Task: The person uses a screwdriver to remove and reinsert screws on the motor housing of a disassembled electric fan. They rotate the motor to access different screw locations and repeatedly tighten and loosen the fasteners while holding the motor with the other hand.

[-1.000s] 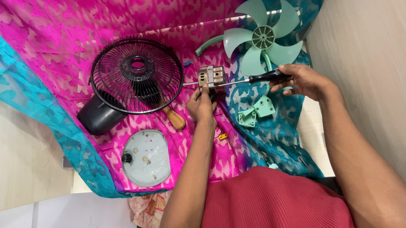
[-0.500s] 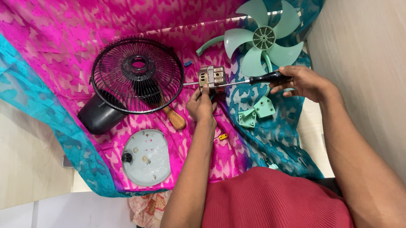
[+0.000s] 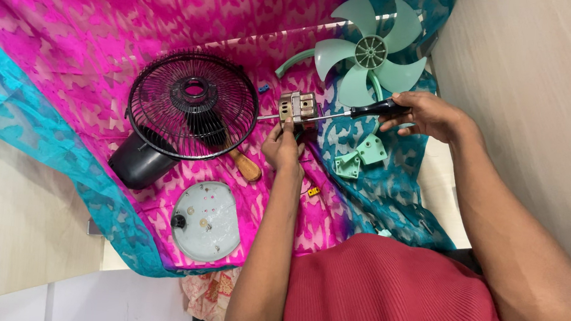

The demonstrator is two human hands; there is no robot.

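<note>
My left hand [image 3: 283, 146] grips a small fan motor [image 3: 297, 106] with a metal core, holding it just above the pink and teal cloth [image 3: 91, 19]. My right hand [image 3: 430, 115] is closed on the black handle of a screwdriver [image 3: 378, 109]. Its shaft runs left, into the side of the motor. The motor sits between a black wire fan guard [image 3: 192, 104] on its left and a mint-green fan blade [image 3: 371, 51] on its upper right.
A black plastic housing [image 3: 137, 163] lies under the guard's lower left edge. A pale round base plate [image 3: 206, 220] sits below it, and a wooden tool handle [image 3: 248, 168] pokes out beside the guard. Two mint-green brackets [image 3: 361, 157] and small loose parts [image 3: 313, 192] lie near my hands.
</note>
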